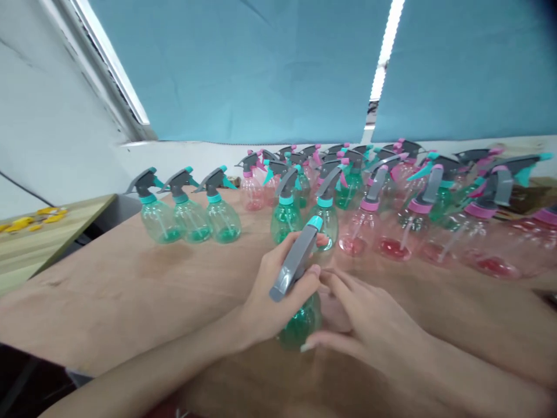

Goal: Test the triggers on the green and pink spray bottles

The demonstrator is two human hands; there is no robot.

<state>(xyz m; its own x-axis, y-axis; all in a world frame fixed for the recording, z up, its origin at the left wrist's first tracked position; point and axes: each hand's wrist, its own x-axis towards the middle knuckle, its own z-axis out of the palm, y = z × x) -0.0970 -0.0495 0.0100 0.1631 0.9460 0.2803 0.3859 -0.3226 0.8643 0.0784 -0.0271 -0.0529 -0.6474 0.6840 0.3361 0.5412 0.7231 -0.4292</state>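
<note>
A green spray bottle (299, 325) with a grey trigger head and turquoise nozzle stands in front of me at the table's near side. My left hand (278, 284) is wrapped round its neck, just below the spray head. On the other side, my right hand (369, 319) reaches to the bottle's body with thumb and fingers apart around it; whether the fingertips press on it is hard to tell. Just beyond my hands stand another green spray bottle (286, 217) and a paler green one (328, 223).
Three green spray bottles (221, 220) stand in a row on the left of the wooden table (174, 290). Many pink and green spray bottles (400, 232) crowd the right and back. Yellow pieces (26, 222) lie on a side table (87, 217). A blue curtain (261, 75) hangs behind.
</note>
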